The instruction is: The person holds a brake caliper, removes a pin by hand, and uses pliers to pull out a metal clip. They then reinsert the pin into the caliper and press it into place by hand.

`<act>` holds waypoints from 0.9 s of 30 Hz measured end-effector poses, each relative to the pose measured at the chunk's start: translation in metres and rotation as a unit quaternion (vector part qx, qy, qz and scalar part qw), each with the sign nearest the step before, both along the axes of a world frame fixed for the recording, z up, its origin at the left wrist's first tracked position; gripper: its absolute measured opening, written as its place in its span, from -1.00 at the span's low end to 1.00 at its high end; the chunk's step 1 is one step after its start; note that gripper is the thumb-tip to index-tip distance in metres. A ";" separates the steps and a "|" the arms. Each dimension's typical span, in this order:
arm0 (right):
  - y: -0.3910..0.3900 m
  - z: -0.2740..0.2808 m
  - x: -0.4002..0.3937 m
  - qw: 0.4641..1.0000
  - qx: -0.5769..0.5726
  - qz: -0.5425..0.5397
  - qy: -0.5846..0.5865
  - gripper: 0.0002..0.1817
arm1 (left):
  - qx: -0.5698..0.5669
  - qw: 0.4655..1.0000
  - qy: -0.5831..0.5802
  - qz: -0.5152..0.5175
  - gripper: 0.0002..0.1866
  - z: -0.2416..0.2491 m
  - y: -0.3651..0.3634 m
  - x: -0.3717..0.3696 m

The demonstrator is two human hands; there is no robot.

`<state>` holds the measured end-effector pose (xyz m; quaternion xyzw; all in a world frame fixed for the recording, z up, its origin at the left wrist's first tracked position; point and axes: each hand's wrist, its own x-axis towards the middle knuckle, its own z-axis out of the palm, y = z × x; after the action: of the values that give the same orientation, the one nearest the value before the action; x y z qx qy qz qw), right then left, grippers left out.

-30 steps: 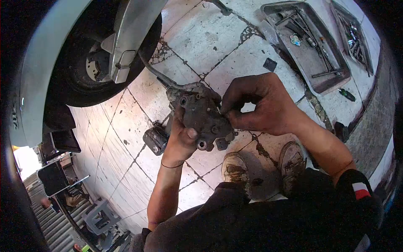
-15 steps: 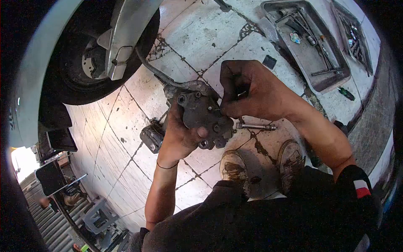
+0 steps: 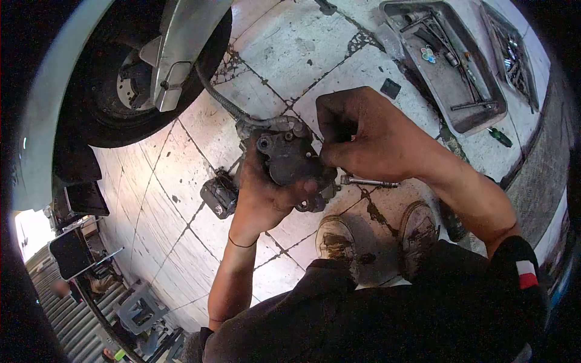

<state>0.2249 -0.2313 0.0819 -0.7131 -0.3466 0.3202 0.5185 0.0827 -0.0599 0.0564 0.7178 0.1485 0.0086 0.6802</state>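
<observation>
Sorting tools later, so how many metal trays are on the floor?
2: one tray upper right holding tools, a second tray beside it at the right edge, partly cut off; others may lie out of view.

This looks like a vehicle repair workshop. A wheel (image 3: 130, 85) with its mudguard (image 3: 181, 42) stands on a stained, cracked tile floor (image 3: 302, 54), two metal trays (image 3: 478, 118) of tools lie beside it, and a screwdriver (image 3: 500, 137) and what may be a loose bolt (image 3: 369, 181) lie on the tiles.
</observation>
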 end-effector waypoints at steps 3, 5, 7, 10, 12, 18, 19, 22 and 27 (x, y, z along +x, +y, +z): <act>-0.001 -0.005 -0.001 1.000 -0.003 -0.008 -0.010 -0.77 | 0.017 0.999 0.032 0.009 -0.18 0.005 -0.003 0.000; -0.002 -0.004 0.001 0.999 -0.019 0.005 -0.028 -0.81 | 0.062 0.998 0.025 0.009 -0.17 0.005 -0.003 0.001; -0.001 -0.006 0.001 0.999 -0.001 0.009 -0.039 -0.85 | 0.049 0.998 0.028 0.014 -0.16 0.007 -0.005 0.001; -0.001 -0.002 0.005 0.996 -0.004 0.038 -0.080 -0.86 | 0.050 0.998 0.029 0.008 -0.14 0.006 -0.004 0.003; -0.001 0.001 0.007 0.992 -0.026 0.064 -0.110 -0.84 | 0.063 0.998 0.027 -0.002 -0.12 0.005 -0.002 0.003; 0.004 0.005 0.005 0.935 0.015 0.095 -0.341 -0.89 | 0.063 0.997 0.036 0.003 -0.07 -0.006 -0.002 -0.001; 0.004 0.006 0.008 0.946 0.020 0.103 -0.308 -0.89 | 0.039 0.998 0.039 0.007 -0.07 -0.003 -0.003 0.000; 0.004 0.006 0.009 0.956 0.032 0.108 -0.270 -0.87 | -0.005 0.998 0.056 0.014 -0.06 0.007 -0.004 0.001; 0.009 0.006 0.020 0.962 0.011 0.155 -0.224 -0.86 | 0.082 0.996 0.024 -0.017 -0.05 -0.004 0.004 -0.002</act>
<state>0.2449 -0.2228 0.0876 -0.6979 -0.5640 0.2250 0.3797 0.0805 -0.0559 0.0524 0.7739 0.1511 -0.0084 0.6150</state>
